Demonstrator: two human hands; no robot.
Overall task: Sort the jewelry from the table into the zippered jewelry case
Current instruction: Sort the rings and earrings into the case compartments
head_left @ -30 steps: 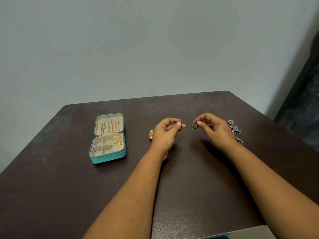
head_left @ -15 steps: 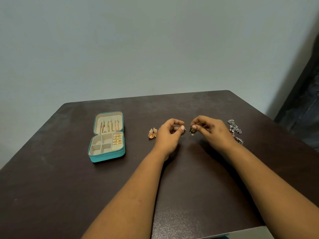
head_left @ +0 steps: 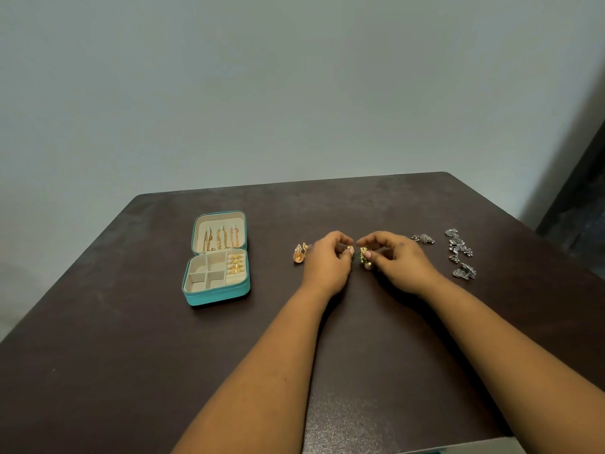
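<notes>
A teal zippered jewelry case [head_left: 216, 291] lies open on the dark table [head_left: 98, 355], left of my hands. Its lid holds gold chains, and gold rings sit in its right slot. My right hand [head_left: 396, 262] pinches a small gold and green earring [head_left: 362, 255] at the table's middle. My left hand [head_left: 327, 262] meets it there, its thumb and fingertips pinched on a tiny piece at the earring's back. Gold earrings [head_left: 299, 255] lie just left of my left hand. Silver pieces [head_left: 460, 252] and a silver pair [head_left: 424, 238] lie right of my right hand.
A pale wall stands behind the table. A dark object [head_left: 582, 198] fills the far right edge. The table's near edge [head_left: 458, 444] shows at the bottom right.
My two hands have drawn together until the fingertips meet around the earring. The silver pair behind my right hand has come into view.
</notes>
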